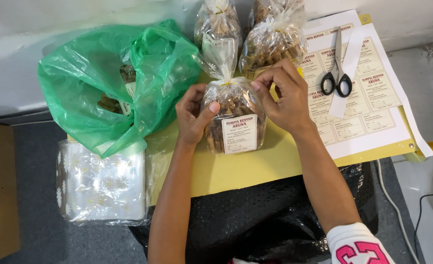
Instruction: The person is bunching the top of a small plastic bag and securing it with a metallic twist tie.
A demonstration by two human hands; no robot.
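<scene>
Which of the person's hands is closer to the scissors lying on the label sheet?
The right hand: it sits just left of the black-handled scissors, at the snack bag. The left hand grips the bag's far side, farther away.

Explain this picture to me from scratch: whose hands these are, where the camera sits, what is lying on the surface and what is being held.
There is no machine here. The camera sits on a person's head and looks down, so the two bare arms coming up from the bottom edge are that person's own.

The left hand and the right hand both grip a clear packet of brown snack sticks, tied at the top and bearing a pale label. It stands on a yellow board.

To the left lies an open green plastic bag with more packets inside. Below it is a stack of empty clear bags printed with daisies. Behind the hands stand two more filled packets. To the right is a sheet of labels with black-handled scissors resting on it. Black plastic wrap lies near the person.
</scene>
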